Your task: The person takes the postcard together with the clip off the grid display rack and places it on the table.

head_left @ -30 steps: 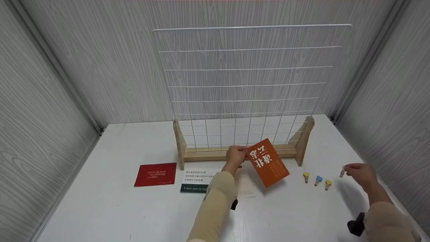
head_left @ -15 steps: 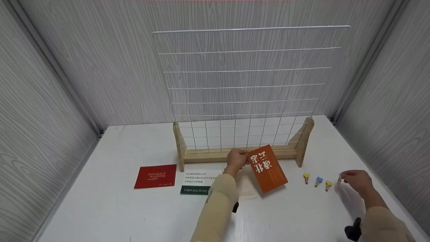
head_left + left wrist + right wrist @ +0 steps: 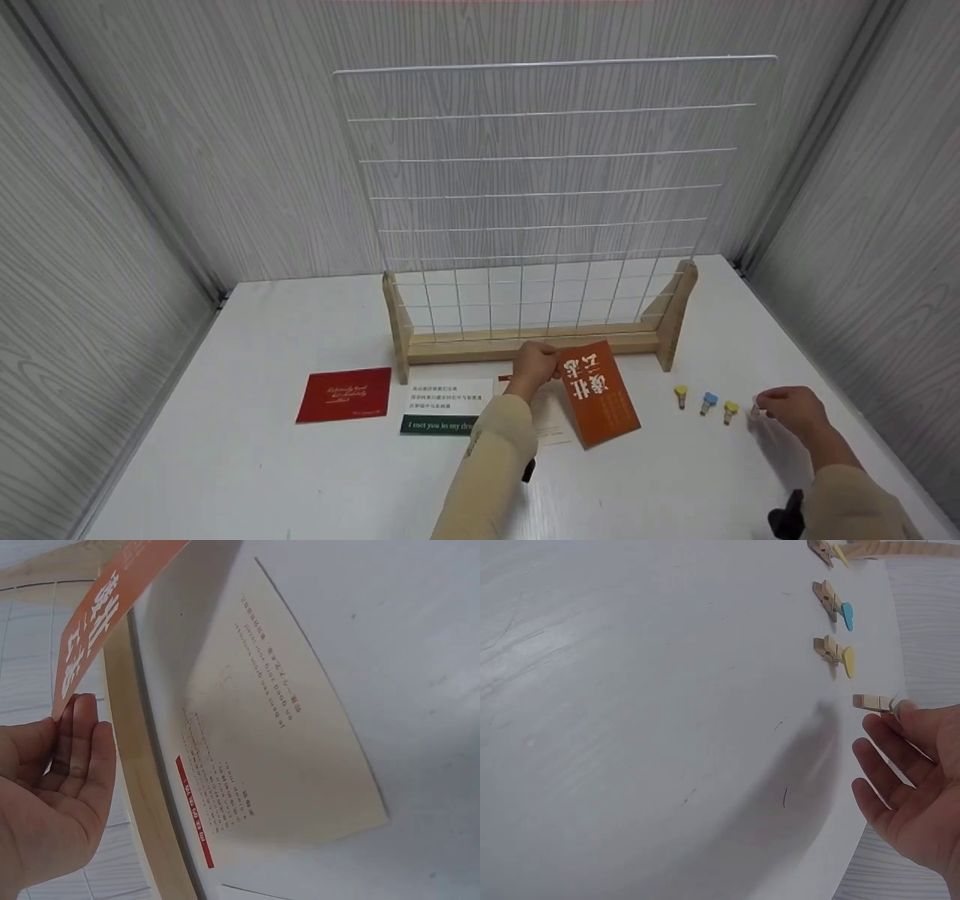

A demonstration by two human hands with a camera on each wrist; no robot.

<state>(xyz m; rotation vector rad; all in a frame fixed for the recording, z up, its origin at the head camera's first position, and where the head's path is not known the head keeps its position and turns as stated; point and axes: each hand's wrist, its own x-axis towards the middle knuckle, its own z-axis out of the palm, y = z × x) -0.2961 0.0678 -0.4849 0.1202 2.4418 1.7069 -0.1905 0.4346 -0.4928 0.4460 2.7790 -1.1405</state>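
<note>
My left hand (image 3: 534,367) pinches an orange card (image 3: 600,394) with white lettering by its upper left corner. The card tilts above a cream card (image 3: 277,720) with a red strip. At the right, my right hand (image 3: 796,409) pinches a small wooden clothespin (image 3: 871,703) with a white top between thumb and index finger; the other fingers are spread loosely. Beside it on the table lie a clothespin with a yellow top (image 3: 730,412), one with a blue top (image 3: 708,403) and another yellow one (image 3: 681,396).
A white wire grid (image 3: 540,202) stands in a wooden base (image 3: 465,350) behind the hands. Left of my left arm lie a white and green card (image 3: 442,409) and a red card (image 3: 345,395). Grey wood-grain panels (image 3: 112,262) enclose the table.
My left hand has lowered the orange card toward the table and turned it more upright. My right hand has moved down and left with the clothespin, closer to the row of others.
</note>
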